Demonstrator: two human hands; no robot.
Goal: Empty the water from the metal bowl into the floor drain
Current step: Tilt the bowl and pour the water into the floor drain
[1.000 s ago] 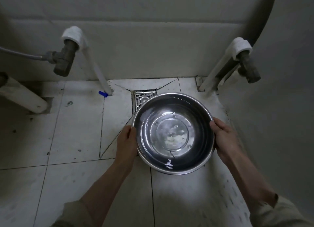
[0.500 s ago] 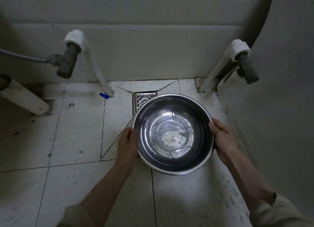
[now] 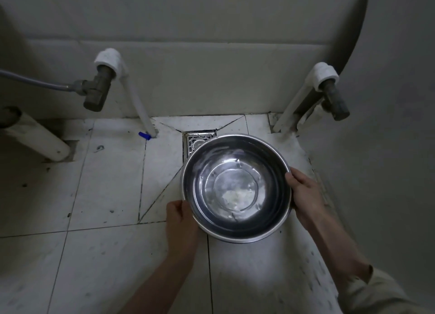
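Observation:
A round metal bowl (image 3: pixel 235 187) with a shallow layer of water in it is held above the tiled floor. My left hand (image 3: pixel 180 217) grips its near-left rim, and my right hand (image 3: pixel 303 196) grips the right rim with the thumb over the edge. The square metal floor drain (image 3: pixel 196 140) lies at the bowl's far-left edge, and the bowl hides most of it. The water surface ripples toward the far side of the bowl.
White pipes with valves stand at the back left (image 3: pixel 106 78) and back right (image 3: pixel 327 87). A thick white pipe (image 3: pixel 40 139) enters the floor at left. A small blue piece (image 3: pixel 144 136) lies by the left pipe's foot. A wall closes the right side.
The bowl has tilted slightly, its left side dropping as my left hand slid down toward the near-left rim. The water has shifted inside it.

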